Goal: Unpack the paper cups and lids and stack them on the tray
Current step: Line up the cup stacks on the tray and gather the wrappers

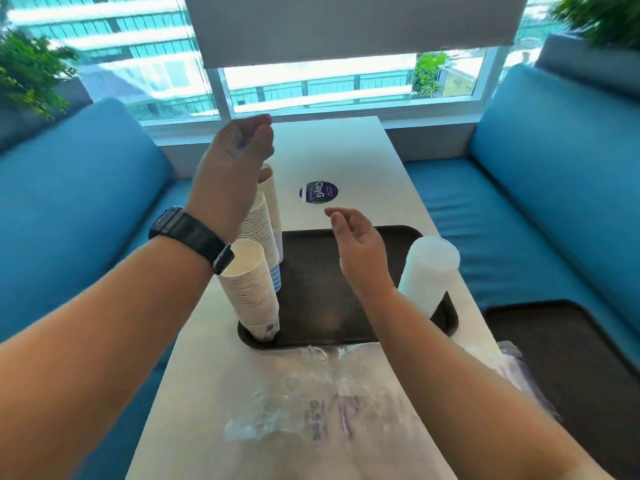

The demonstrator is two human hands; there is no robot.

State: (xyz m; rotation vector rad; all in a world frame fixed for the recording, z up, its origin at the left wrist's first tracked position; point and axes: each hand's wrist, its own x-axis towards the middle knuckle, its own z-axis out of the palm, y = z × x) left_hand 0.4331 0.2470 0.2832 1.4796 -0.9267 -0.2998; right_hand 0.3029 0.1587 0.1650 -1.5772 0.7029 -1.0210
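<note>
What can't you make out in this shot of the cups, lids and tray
Head view only:
- Far cup stacks: tops hidden behind the left hand; count unclear.
- Lid stack: blurred white column, single lids indistinguishable; base hidden by the right forearm.
- Plastic wrapping: print smeared, unreadable.
- Round sticker: small text too small.
- Second tray on the seat: cut off by the right edge.
- Left hand: motion-blurred; whether it pinches anything is uncertain.

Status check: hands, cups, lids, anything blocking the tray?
Left hand and right hand empty. Paper cup stacks and white lid stack upright on dark tray. Empty plastic wrap nearer.
</note>
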